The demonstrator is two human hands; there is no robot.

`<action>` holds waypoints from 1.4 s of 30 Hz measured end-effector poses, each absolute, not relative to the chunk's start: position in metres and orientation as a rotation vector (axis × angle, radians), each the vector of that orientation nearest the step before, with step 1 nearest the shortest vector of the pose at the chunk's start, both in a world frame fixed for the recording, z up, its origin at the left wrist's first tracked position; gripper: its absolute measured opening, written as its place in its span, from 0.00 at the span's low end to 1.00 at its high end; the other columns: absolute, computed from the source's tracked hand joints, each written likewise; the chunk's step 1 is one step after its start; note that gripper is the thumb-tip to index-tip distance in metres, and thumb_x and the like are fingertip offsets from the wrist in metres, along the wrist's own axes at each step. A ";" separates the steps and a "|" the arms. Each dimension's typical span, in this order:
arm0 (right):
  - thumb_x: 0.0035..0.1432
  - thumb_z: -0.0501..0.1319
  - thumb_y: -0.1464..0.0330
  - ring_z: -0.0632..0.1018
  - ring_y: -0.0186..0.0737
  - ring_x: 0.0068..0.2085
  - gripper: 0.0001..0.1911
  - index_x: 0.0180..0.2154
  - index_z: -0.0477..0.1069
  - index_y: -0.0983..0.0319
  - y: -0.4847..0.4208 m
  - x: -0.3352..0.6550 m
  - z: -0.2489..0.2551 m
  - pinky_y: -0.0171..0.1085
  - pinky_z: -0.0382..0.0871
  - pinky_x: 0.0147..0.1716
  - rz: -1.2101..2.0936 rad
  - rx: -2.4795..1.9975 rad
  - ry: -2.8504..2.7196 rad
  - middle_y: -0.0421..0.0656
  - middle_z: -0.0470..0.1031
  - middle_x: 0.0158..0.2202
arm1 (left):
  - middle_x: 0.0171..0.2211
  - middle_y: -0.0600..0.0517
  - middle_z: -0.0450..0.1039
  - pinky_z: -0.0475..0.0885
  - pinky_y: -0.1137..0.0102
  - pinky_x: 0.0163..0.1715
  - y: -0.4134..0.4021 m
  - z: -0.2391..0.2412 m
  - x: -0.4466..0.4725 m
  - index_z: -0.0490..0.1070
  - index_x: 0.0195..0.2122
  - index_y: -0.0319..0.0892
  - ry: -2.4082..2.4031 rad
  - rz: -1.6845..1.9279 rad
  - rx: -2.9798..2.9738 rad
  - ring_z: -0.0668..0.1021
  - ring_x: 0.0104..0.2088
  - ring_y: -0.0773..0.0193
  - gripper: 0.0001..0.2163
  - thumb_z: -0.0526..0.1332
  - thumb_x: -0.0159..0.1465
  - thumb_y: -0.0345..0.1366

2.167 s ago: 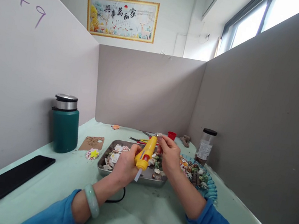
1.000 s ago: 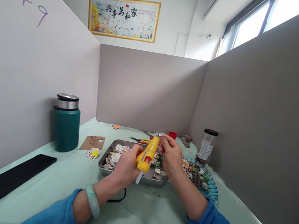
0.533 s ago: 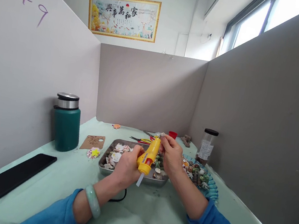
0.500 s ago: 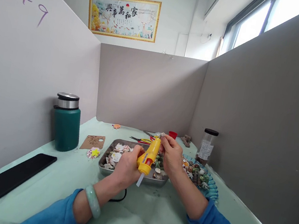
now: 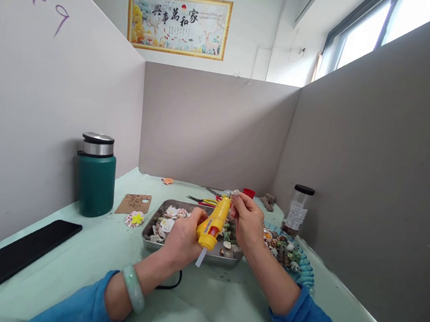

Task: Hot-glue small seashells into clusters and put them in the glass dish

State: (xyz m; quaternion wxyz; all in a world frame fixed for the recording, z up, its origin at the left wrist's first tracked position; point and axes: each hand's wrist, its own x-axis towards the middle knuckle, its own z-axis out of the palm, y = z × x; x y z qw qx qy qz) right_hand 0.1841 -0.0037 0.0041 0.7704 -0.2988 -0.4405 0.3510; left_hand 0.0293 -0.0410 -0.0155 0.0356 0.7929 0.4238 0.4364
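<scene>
My left hand (image 5: 185,235) is wrapped round a yellow hot glue gun (image 5: 214,222), its nozzle pointing up and away and a glue stick (image 5: 201,257) jutting from the back. Close beside the nozzle, my right hand (image 5: 247,220) pinches a small whitish piece (image 5: 235,192), probably a shell; the fingers cover most of it. Below both hands stands a metal tray (image 5: 218,261) of shells and small greenish pieces. A blue scalloped plate (image 5: 307,275) heaped with small shells lies partly behind my right forearm.
At the left are a green flask (image 5: 94,185), a black flat panel (image 5: 8,261), a brown card (image 5: 133,204) and a shell disc with a yellow star (image 5: 134,219). Behind the tray lie yellow-handled pliers (image 5: 208,202) and a red cup (image 5: 248,193). A black-lidded jar (image 5: 297,210) stands right.
The glue gun's nozzle has shifted slightly left, leaving a small gap to the piece in my right fingers. Both hands keep their grips, and everything else stays put.
</scene>
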 end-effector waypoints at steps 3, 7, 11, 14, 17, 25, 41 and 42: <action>0.41 0.67 0.58 0.61 0.27 0.19 0.17 0.31 0.75 0.64 -0.004 0.184 0.005 0.31 0.51 0.18 0.762 -0.634 -0.962 0.34 0.64 0.17 | 0.28 0.52 0.72 0.61 0.73 0.25 -0.042 -0.015 0.030 0.59 0.36 0.44 1.270 1.335 2.444 0.74 0.26 0.63 0.11 0.57 0.51 0.33; 0.41 0.67 0.57 0.61 0.28 0.19 0.18 0.32 0.75 0.63 -0.004 0.183 0.003 0.31 0.52 0.19 0.760 -0.640 -0.990 0.34 0.63 0.17 | 0.28 0.52 0.71 0.61 0.73 0.26 -0.042 -0.016 0.030 0.59 0.36 0.44 1.246 1.342 2.440 0.74 0.27 0.63 0.12 0.58 0.51 0.33; 0.40 0.67 0.57 0.61 0.28 0.19 0.18 0.32 0.75 0.63 -0.005 0.183 0.004 0.31 0.52 0.19 0.752 -0.651 -0.979 0.34 0.63 0.17 | 0.29 0.52 0.72 0.62 0.72 0.27 -0.040 -0.017 0.029 0.59 0.37 0.44 1.276 1.352 2.428 0.74 0.27 0.63 0.12 0.58 0.52 0.33; 0.40 0.68 0.58 0.61 0.28 0.19 0.17 0.31 0.75 0.63 -0.005 0.184 0.006 0.31 0.52 0.18 0.747 -0.668 -0.952 0.34 0.64 0.17 | 0.29 0.52 0.72 0.62 0.72 0.27 -0.039 -0.019 0.029 0.60 0.37 0.44 1.303 1.356 2.425 0.75 0.27 0.63 0.12 0.58 0.52 0.33; 0.40 0.68 0.59 0.61 0.28 0.19 0.17 0.31 0.74 0.63 -0.005 0.185 0.007 0.31 0.52 0.18 0.760 -0.648 -0.941 0.34 0.64 0.17 | 0.28 0.52 0.72 0.62 0.73 0.26 -0.039 -0.020 0.029 0.60 0.37 0.43 1.260 1.362 2.444 0.74 0.26 0.63 0.11 0.58 0.53 0.34; 0.40 0.68 0.59 0.61 0.27 0.19 0.16 0.30 0.74 0.63 -0.005 0.185 0.006 0.31 0.52 0.19 0.768 -0.636 -0.958 0.33 0.64 0.17 | 0.29 0.52 0.72 0.62 0.72 0.26 -0.040 -0.018 0.029 0.60 0.37 0.43 1.247 1.354 2.438 0.74 0.27 0.63 0.12 0.58 0.51 0.32; 0.42 0.68 0.60 0.62 0.27 0.19 0.15 0.31 0.75 0.63 -0.005 0.184 0.004 0.31 0.52 0.19 0.789 -0.626 -0.982 0.33 0.63 0.16 | 0.27 0.53 0.71 0.61 0.73 0.25 -0.041 -0.019 0.029 0.59 0.37 0.44 1.240 1.376 2.450 0.73 0.25 0.64 0.11 0.57 0.52 0.34; 0.42 0.68 0.60 0.61 0.27 0.18 0.15 0.31 0.75 0.63 -0.006 0.184 0.005 0.31 0.52 0.19 0.791 -0.628 -0.980 0.33 0.63 0.15 | 0.27 0.53 0.71 0.60 0.73 0.25 -0.041 -0.019 0.029 0.59 0.37 0.44 1.251 1.372 2.448 0.73 0.25 0.64 0.12 0.57 0.51 0.33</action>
